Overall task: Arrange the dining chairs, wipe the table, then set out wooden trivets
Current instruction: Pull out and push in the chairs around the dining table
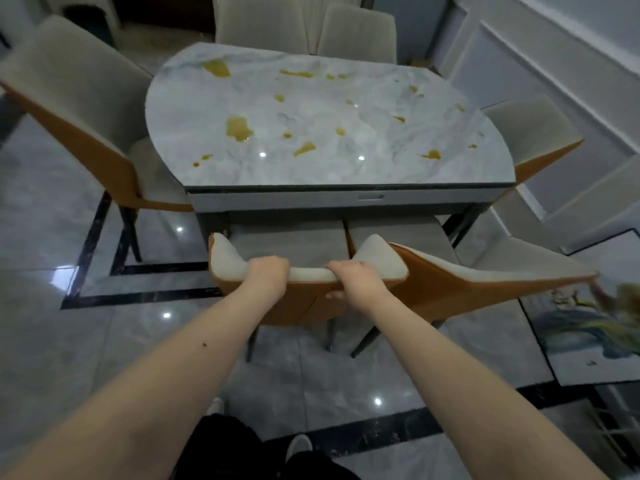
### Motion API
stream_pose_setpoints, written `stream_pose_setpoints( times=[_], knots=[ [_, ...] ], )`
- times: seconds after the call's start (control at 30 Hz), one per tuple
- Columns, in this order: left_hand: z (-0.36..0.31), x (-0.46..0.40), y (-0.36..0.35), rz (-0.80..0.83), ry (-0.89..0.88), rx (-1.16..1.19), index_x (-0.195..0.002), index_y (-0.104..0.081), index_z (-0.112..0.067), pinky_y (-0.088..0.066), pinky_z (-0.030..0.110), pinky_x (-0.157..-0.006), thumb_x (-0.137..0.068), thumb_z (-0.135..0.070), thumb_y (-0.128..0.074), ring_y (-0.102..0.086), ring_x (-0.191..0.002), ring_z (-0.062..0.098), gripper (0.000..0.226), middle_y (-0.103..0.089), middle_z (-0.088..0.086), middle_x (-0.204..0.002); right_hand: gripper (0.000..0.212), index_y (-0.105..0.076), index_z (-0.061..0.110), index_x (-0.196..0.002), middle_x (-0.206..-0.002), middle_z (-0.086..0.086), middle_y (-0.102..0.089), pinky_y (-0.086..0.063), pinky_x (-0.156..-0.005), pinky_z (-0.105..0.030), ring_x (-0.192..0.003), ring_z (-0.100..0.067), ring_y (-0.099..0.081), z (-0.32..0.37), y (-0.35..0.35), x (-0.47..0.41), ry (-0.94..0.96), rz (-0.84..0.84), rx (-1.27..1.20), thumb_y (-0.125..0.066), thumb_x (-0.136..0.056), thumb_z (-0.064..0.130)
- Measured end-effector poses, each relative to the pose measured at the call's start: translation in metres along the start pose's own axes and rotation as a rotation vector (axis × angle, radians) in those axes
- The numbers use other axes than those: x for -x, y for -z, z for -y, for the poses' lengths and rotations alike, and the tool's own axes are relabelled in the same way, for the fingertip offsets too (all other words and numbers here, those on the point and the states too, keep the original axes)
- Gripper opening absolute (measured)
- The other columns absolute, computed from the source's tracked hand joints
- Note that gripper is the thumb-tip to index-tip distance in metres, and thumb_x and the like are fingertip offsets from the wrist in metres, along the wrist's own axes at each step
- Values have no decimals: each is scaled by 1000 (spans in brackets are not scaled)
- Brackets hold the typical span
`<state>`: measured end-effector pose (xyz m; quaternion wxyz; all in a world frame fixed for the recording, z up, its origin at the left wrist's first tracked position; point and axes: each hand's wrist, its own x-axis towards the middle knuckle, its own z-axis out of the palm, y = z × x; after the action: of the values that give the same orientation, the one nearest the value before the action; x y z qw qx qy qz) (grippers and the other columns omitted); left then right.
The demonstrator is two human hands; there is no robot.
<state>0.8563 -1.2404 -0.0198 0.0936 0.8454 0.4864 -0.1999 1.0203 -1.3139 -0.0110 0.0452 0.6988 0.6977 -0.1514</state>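
Both hands grip the top edge of one chair back: the left hand (268, 273) has its fingers curled over the cream padded rim, and the right hand (356, 282) is wrapped round the same rim further along, thumb underneath against the orange shell. That cream-and-orange upholstered dining chair (311, 303) stands at the near long side of the table, its seat partly tucked under the edge, just beside a matching second chair (467, 282) whose back angles off to the right.

Chair arranging looks to be the step in hand; wiping has not begun, since the grey-white marble-patterned oval table (329, 140) carries many yellow spills (239, 128) across its top. Similar chairs stand at the left end (69, 109), the right end (530, 133) and the far side (356, 32). No cloth or wooden trivets show in view.

Next, the held chair probably needs a straight push to square it with the table edge, and the slanted neighbour likely needs turning to match.
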Motion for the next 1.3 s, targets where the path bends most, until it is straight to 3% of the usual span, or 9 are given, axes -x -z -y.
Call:
stream_pose_setpoints(
  times=[0.1, 0.2, 0.33, 0.53, 0.73, 1.3],
  knots=[
    [-9, 16, -12, -155, 178, -115, -120, -43, -11, -38, 45, -101, -84, -16, -62, -51, -115, 33, 41, -57, 13, -122, 41, -50, 19, -123, -122, -4, -58, -40, -100, -37, -114, -24, -53, -17, 2, 9, -29, -20, 25, -66, -87, 30],
    [-13, 22, -20, -206, 249, -149, -122, -39, -11, -29, 50, -107, -81, -15, -64, -46, -121, 35, 49, -54, 16, -125, 38, -49, 17, -121, -124, -6, -57, -35, -104, -39, -117, -25, -50, -34, 6, 15, -104, -11, 48, -63, -89, 29],
    [-9, 16, -14, -142, 240, -81, -121, -41, -14, -26, 49, -108, -84, -12, -59, -51, -112, 30, 41, -58, 10, -117, 33, -49, 15, -122, -125, -7, -57, -26, -111, -41, -119, -27, -49, -40, 5, 16, -123, -9, 62, -59, -92, 22],
    [-11, 12, -7, -108, 214, -77, -116, -43, -14, -31, 48, -105, -87, -11, -57, -55, -108, 31, 32, -61, 7, -111, 30, -49, 15, -122, -120, -9, -60, -34, -105, -41, -112, -29, -53, -36, 5, 11, -164, 16, 114, -56, -92, 15],
    [-11, 12, -7, -151, 172, -133, -116, -46, -14, -41, 33, -82, -90, -6, -49, -60, -103, 24, 26, -63, 3, -112, 34, -48, 16, -126, -119, -8, -60, -32, -108, -42, -113, -28, -53, -37, 5, 6, -199, 34, 140, -55, -93, 13],
    [-11, 28, -12, -132, 146, -117, -117, -46, -14, -44, 34, -85, -87, -15, -61, -60, -100, 23, 33, -63, 4, -108, 33, -47, 16, -125, -116, -8, -60, -37, -101, -41, -109, -28, -54, -31, 0, 16, -197, 83, 208, -56, -93, 14]
  ],
)
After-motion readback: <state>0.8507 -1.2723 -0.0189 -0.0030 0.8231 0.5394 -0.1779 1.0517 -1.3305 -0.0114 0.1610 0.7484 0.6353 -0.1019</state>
